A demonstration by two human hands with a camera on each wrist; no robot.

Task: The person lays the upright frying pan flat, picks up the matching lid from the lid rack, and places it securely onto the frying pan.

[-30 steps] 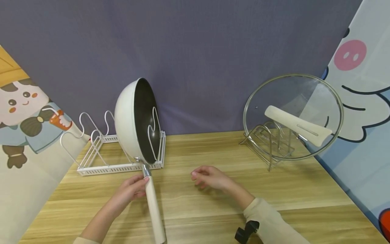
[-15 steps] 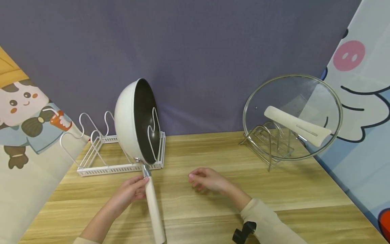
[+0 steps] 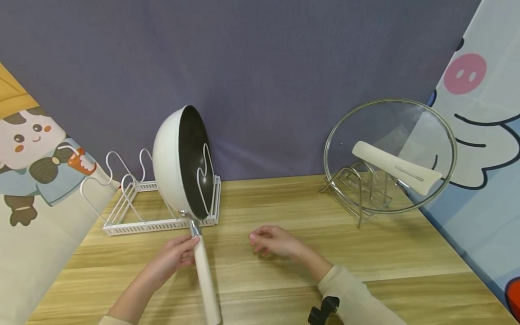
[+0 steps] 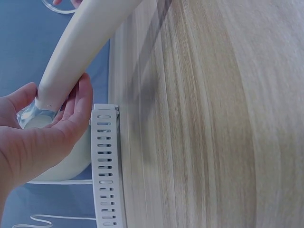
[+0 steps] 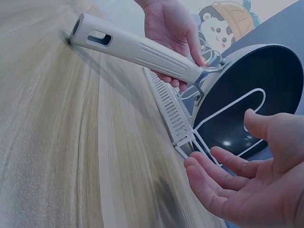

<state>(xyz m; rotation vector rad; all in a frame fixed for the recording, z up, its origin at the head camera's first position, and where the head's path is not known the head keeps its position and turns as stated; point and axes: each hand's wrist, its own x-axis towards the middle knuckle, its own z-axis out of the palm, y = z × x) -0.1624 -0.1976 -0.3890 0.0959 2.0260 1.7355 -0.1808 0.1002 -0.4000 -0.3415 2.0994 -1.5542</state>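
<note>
A white wok (image 3: 167, 159) with a dark inside stands on its side in a white wire rack (image 3: 154, 225), its opening facing right. Its long cream handle (image 3: 206, 280) slants down toward the front of the table. My left hand (image 3: 174, 257) holds that handle near the metal neck, and the left wrist view shows thumb and fingers (image 4: 80, 111) on opposite sides of it. Right of the handle, my right hand (image 3: 275, 241) hovers over the table with loosely bent fingers and nothing in them. From the right wrist view, this hand (image 5: 266, 178) is palm up beside the wok.
At the back right, a glass lid (image 3: 345, 122) with a metal rim leans in a small metal stand (image 3: 360, 212); a cream, flat-ended handle (image 3: 396, 164) shows across it. A grey cloth wall (image 3: 268, 90) closes off the back of the wooden table (image 3: 260, 194).
My right hand has drifted a little to the left and toward the front. The left hand, the wok and the rack look unchanged.
</note>
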